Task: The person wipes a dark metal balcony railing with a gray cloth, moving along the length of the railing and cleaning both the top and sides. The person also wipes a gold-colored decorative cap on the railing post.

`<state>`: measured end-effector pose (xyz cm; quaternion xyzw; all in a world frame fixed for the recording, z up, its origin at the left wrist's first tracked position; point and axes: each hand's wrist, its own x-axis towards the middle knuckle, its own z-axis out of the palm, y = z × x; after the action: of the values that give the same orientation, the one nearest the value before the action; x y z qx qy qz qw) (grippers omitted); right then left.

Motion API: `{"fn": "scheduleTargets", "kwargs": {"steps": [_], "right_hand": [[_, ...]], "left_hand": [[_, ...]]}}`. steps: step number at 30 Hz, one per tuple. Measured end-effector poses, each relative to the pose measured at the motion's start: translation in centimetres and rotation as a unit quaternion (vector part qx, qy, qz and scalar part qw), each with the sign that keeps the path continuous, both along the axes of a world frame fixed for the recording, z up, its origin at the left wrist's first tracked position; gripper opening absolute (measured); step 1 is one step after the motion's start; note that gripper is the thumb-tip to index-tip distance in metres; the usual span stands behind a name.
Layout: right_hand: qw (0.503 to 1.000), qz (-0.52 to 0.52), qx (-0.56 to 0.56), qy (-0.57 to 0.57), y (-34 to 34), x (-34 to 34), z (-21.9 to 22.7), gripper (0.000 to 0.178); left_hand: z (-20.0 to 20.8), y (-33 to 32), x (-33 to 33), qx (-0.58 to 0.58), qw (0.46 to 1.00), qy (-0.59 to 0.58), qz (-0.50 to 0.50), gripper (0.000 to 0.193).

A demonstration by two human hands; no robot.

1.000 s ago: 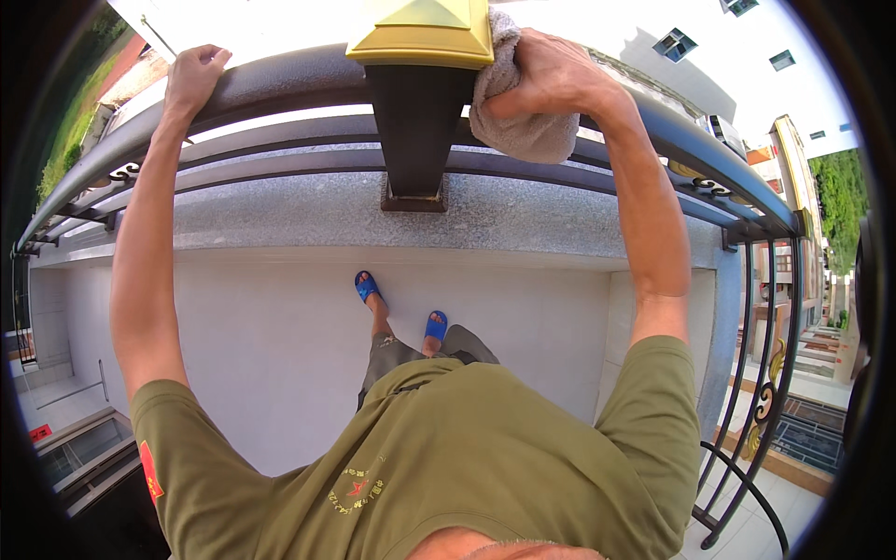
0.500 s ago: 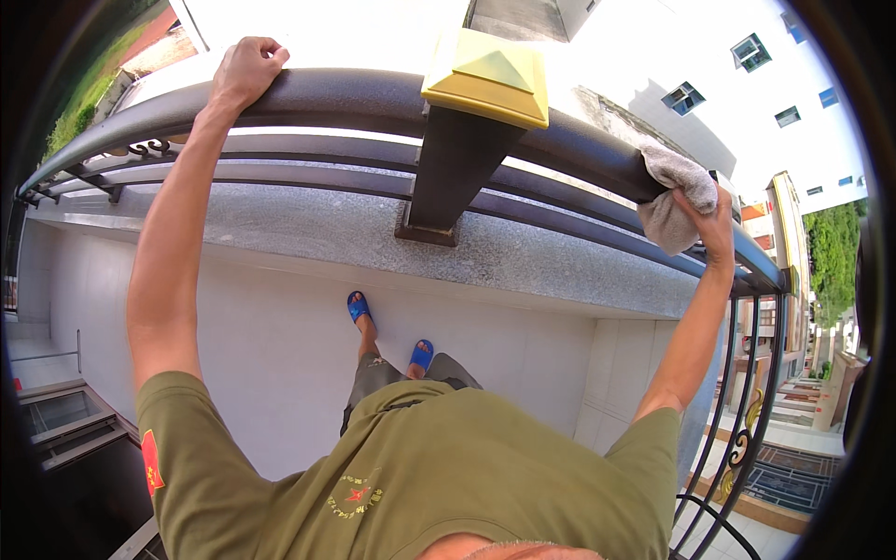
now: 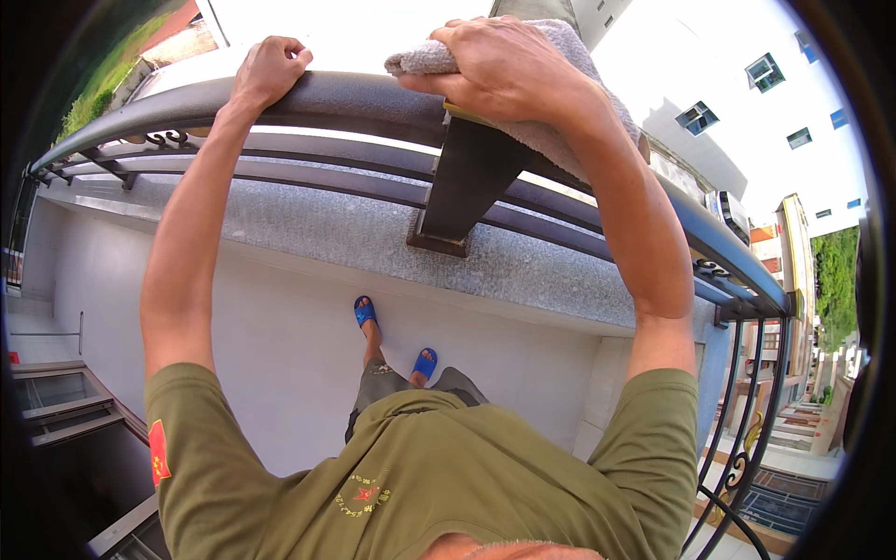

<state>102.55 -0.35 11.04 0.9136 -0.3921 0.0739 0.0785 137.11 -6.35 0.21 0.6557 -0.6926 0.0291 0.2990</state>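
"Grey towelling cloth [image 3: 581, 51], near twelve o'clock from the centre: where exactly does it lie?"

"Draped over the top of a dark square post [image 3: 471, 177], hanging toward one o'clock; its rolled end pokes out toward eleven. Only a strip of the yellow cap [image 3: 459, 113] shows beneath."

"And the hands?"

"Set well apart. At twelve o'clock, the right hand [image 3: 504, 70] is clamped on the cloth, palm down, thumb toward the left. Near eleven, the left hand [image 3: 269, 70] is at the dark handrail [image 3: 364, 105], fingers curled; whether it grips the metal cannot be told."

"What surrounds them?"

"Handrail and lower bars arch from ten o'clock to two, the post rising between them from a speckled grey ledge [image 3: 327, 213]. Side railing with gilded scrollwork [image 3: 738, 469] stands at four o'clock; a pale building with small windows fills two o'clock."

"The wearer?"

"Olive T-shirt [image 3: 448, 467] at six o'clock; blue slippers [image 3: 427, 360] lie near the centre, between six and nine, on a pale floor [image 3: 261, 364]."
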Motion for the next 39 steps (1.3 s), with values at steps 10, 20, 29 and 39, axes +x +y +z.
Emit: {"fn": "scheduleTargets", "kwargs": {"steps": [10,20,29,39], "right_hand": [[0.924,-0.047,0.261,-0.276,-9.2,-5.1,-1.0,0.073],[0.959,0.067,-0.192,-0.199,6.0,-5.1,-2.6,0.055],[0.980,0.055,0.111,0.157,0.6,4.8,2.3,0.056],[0.903,0.057,0.353,-0.236,-11.1,-8.5,-2.1,0.045]], "left_hand": [[0.1,-0.3,-0.5,0.000,0.999,0.030,-0.012,0.031],[0.8,1.1,-2.2,0.018,1.000,0.008,0.018,0.031],[0.5,0.7,-0.3,0.002,0.999,0.034,-0.002,0.031],[0.2,0.2,-0.6,0.002,1.000,0.027,0.000,0.033]]}}
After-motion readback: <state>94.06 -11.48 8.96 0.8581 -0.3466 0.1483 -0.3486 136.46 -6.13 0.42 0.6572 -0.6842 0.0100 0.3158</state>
